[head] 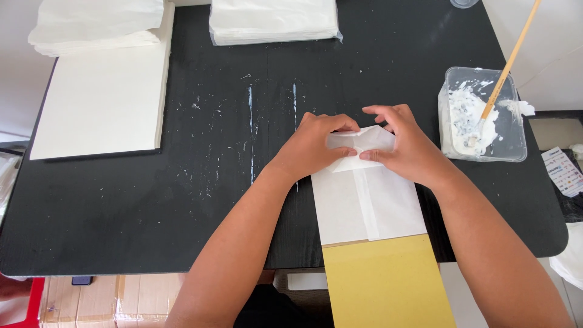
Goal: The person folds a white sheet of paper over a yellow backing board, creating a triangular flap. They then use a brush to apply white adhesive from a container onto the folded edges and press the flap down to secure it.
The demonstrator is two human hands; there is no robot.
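On the left of the black table point(121, 212) a stack of cream paper sheets point(103, 97) is lying well apart from your work, so nothing there is threatening you. Your left hand point(313, 149) is pressing down with curled fingers on the left corner of the folded end of the white paper bag point(364, 194), pinching the flap rather than lying flat. The bag is resting near the table's front edge, wrapped around a yellow board point(388, 282) that is sticking out over the edge toward you. Your right hand point(407, 149) is gripping the right corner of the same fold, thumb and fingers closed on the paper. If one hand is pushing harder, the fold is likely creasing crooked, and the board may be sliding off the edge. At the right, the tub of white paste point(483, 115) with its brush point(507, 64) is sitting just beside your right wrist; a bump could be tipping it or smearing paste.
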